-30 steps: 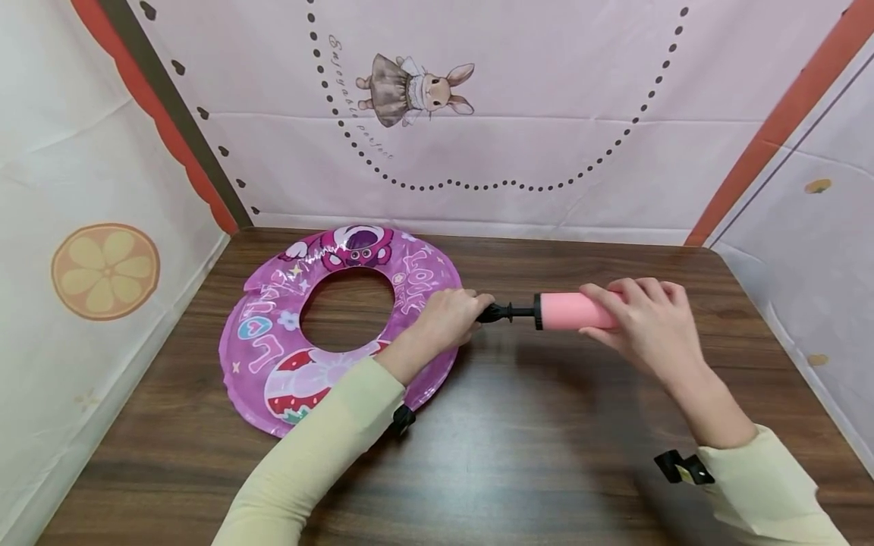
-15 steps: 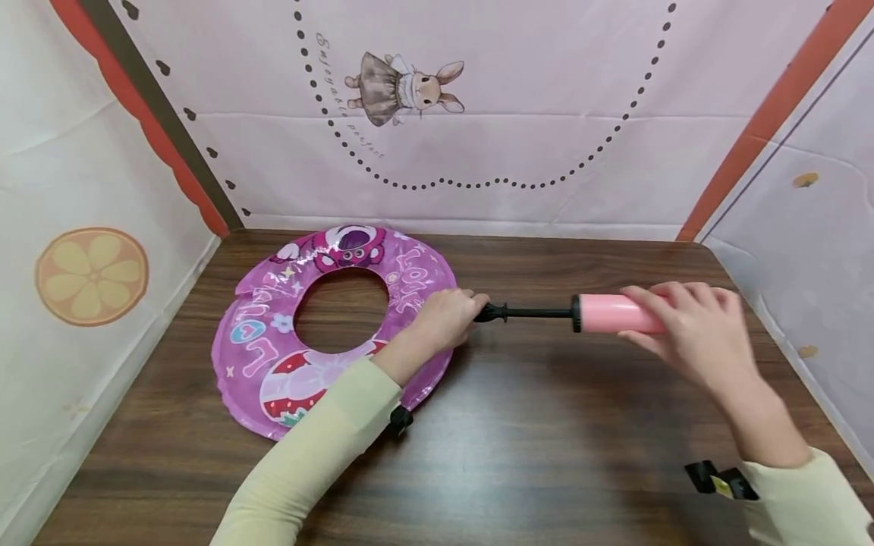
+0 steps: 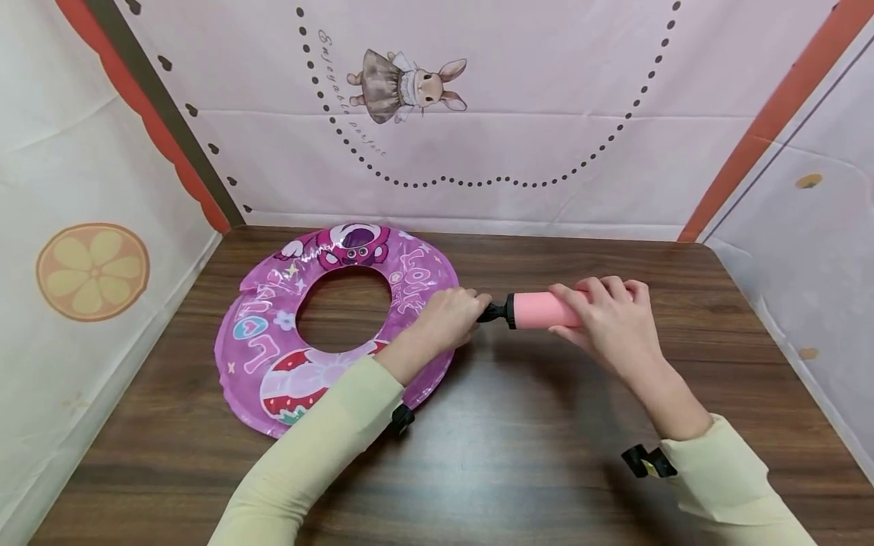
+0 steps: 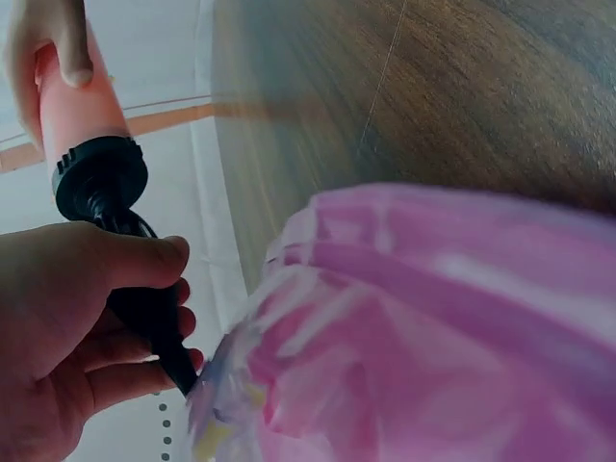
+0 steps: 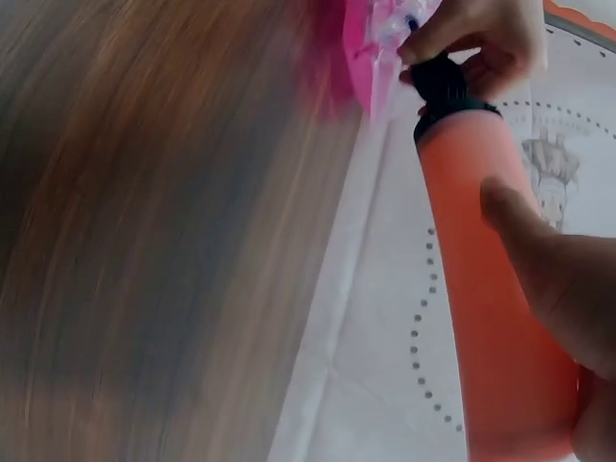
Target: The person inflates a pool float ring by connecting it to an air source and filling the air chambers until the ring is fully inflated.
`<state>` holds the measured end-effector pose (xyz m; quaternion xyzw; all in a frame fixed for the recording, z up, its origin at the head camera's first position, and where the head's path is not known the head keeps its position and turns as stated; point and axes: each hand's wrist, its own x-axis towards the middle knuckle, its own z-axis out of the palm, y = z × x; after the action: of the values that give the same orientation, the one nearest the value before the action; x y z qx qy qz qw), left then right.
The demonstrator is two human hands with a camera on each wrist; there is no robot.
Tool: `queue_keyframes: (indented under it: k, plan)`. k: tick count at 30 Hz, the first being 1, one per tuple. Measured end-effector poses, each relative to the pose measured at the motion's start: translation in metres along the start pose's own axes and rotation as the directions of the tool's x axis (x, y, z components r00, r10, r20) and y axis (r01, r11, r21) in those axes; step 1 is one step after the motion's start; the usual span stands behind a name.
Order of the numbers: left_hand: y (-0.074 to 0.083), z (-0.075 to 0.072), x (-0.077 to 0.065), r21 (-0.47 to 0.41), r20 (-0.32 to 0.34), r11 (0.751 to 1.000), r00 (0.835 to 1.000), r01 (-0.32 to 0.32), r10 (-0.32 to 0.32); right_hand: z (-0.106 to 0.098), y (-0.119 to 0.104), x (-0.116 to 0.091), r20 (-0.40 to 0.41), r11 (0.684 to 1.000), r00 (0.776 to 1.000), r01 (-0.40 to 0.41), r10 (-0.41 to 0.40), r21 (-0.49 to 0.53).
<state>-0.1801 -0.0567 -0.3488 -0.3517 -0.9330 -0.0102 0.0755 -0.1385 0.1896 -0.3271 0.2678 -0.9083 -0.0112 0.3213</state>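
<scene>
A pink hand pump (image 3: 536, 310) with a black end lies level between the two hands, above the table. The left hand (image 3: 447, 318) grips its black handle and nozzle end (image 4: 144, 313), thumb on one side and fingers curled behind. Around the pink barrel (image 5: 491, 289) the right hand (image 3: 611, 322) is wrapped, its thumb along the side. A purple swim ring (image 3: 235, 349) with cartoon prints lies to the left, partly filled, its edge wrinkled. In the left wrist view the black nozzle tip meets the ring's clear plastic; the exact joint is hidden.
The dark wood table (image 3: 478, 455) carries the ring. A printed cloth (image 3: 546, 91) with a rabbit drawing hangs behind, and more cloth stands at both sides. Black wrist mounts (image 3: 649, 461) sit at the sleeves.
The right hand first drew the pink barrel rightward, baring a long black rod, then pushed it back left until the rod no longer shows. The left hand stayed in place.
</scene>
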Motion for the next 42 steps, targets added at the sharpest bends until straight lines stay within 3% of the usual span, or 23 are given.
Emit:
queue_keyframes:
  k: [9,16,19,23,26,32,36,42]
  plan:
    - [0.001,-0.002,0.001,-0.026,0.001,1.000,1.000,0.008,-0.008,-0.034,0.041,-0.027,0.110,0.997,0.992,-0.073,0.069,0.031]
    - [-0.003,-0.002,-0.001,-0.015,0.018,1.000,1.000,0.006,-0.006,-0.067,0.072,-0.051,0.258,0.974,0.943,-0.225,0.210,0.031]
    - [-0.004,-0.003,-0.002,-0.001,0.017,1.000,1.000,0.003,-0.003,-0.061,0.067,-0.047,0.222,0.982,0.960,-0.185,0.172,0.035]
    - [-0.001,-0.004,-0.001,0.002,-0.021,0.999,0.999,-0.047,0.047,-0.041,0.044,-0.032,0.133,0.996,0.988,-0.081,0.076,0.033]
    - [0.003,-0.003,0.001,0.004,-0.050,0.997,0.996,-0.073,0.073,-0.027,0.025,-0.020,0.084,0.999,0.996,-0.037,0.035,0.025]
    - [0.006,0.000,0.000,0.015,-0.064,0.999,0.997,-0.038,0.039,-0.008,0.000,-0.006,0.070,1.000,0.997,-0.024,0.024,-0.009]
    - [0.006,-0.001,0.001,0.009,-0.052,1.000,0.998,-0.018,0.018,-0.005,-0.001,-0.007,0.082,0.999,0.996,-0.032,0.032,-0.002]
    - [0.004,-0.002,0.001,0.008,-0.035,0.999,0.999,0.033,-0.033,-0.016,0.020,-0.018,0.099,0.997,0.993,-0.063,0.058,0.045]
